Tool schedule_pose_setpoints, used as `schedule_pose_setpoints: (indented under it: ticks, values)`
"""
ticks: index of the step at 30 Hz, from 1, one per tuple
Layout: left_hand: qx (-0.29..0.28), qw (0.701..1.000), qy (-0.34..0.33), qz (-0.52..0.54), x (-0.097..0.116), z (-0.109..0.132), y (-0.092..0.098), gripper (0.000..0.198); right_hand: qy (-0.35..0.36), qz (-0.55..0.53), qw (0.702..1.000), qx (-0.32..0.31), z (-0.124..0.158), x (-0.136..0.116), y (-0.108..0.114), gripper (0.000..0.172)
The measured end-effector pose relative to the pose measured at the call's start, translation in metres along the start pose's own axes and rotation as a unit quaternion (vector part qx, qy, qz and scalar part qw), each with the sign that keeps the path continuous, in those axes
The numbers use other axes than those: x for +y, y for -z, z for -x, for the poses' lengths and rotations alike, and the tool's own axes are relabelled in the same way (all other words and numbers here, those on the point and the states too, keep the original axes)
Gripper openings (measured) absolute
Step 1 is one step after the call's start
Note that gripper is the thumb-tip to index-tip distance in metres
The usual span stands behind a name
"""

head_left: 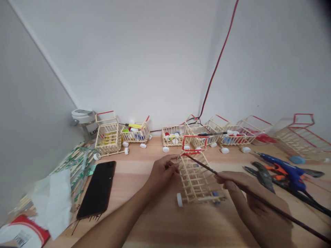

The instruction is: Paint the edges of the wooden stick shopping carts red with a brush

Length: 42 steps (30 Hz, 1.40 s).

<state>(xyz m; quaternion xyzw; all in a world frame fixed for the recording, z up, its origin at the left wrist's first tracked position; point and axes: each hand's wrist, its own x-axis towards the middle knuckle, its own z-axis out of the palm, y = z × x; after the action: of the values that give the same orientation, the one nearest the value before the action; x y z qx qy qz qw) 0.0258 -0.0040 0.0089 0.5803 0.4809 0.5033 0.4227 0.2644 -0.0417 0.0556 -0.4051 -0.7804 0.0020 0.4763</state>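
- Bench: long light-brown wooden bench (152, 224), many things stand on it.
- Room: smooth pale-grey walls (144, 58) meet in a corner behind bench; thin red-and-black cable (219, 62) goes down the wall to behind the row of carts.
- Left hand (162, 172): fingers curled, gripping side of small cart made from pale wooden sticks w/ red top handle and white round wheels (199, 179).
- Right hand (254, 203): thumb and fingers pinch long thin dark rod (258, 191); its tip is at cart's red handle, seems touching.
- Cart: held above middle of bench between both hands, tilted; cannot tell if wheel touches bench.
- Back of bench: row of similar stick carts (173, 136), several w/ coloured bottle caps inside.
- Right side: blue-and-orange glue gun (287, 174), dark metal pliers (261, 177), loose blue bottle cap (297, 159).
- Left side: black smartphone (97, 189), face up; white tissue (53, 203); clear packet w/ green print (77, 165).
- Labels: glass jar w/ white lid (86, 124) shows "LUC", rest hidden; red-and-white packet (23, 232) has barcode, too small to read.
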Motion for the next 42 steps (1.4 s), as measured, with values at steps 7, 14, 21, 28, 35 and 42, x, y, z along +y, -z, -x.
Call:
schedule_pose_setpoints:
  ticks: [7, 14, 21, 28, 35, 42]
  values:
    - [-0.003, 1.0, -0.001, -0.008, 0.0, -0.001, 0.001, 0.035, -0.017, -0.011, 1.0, 0.015, -0.001, -0.006, 0.004, 0.015]
    - [-0.003, 1.0, -0.001, 0.003, 0.001, 0.0, 0.001, 0.035, -0.013, -0.03, 0.999, 0.009, -0.009, -0.009, 0.003, 0.014]
    - [-0.004, 1.0, -0.009, -0.008, 0.0, 0.0, 0.001, 0.036, -0.007, -0.017, 1.0, -0.005, -0.012, -0.01, 0.007, 0.013]
    - [0.001, 1.0, 0.002, 0.001, -0.001, 0.0, 0.001, 0.037, 0.003, -0.011, 1.0, -0.027, -0.01, -0.01, 0.021, 0.012]
    - [-0.007, 1.0, -0.007, 0.01, 0.001, 0.0, 0.001, 0.036, 0.008, -0.006, 1.0, -0.022, -0.02, -0.009, 0.009, 0.014]
    - [-0.01, 1.0, -0.004, 0.013, -0.002, -0.001, 0.001, 0.037, 0.047, 0.022, 0.998, -0.048, -0.023, -0.011, 0.014, 0.012]
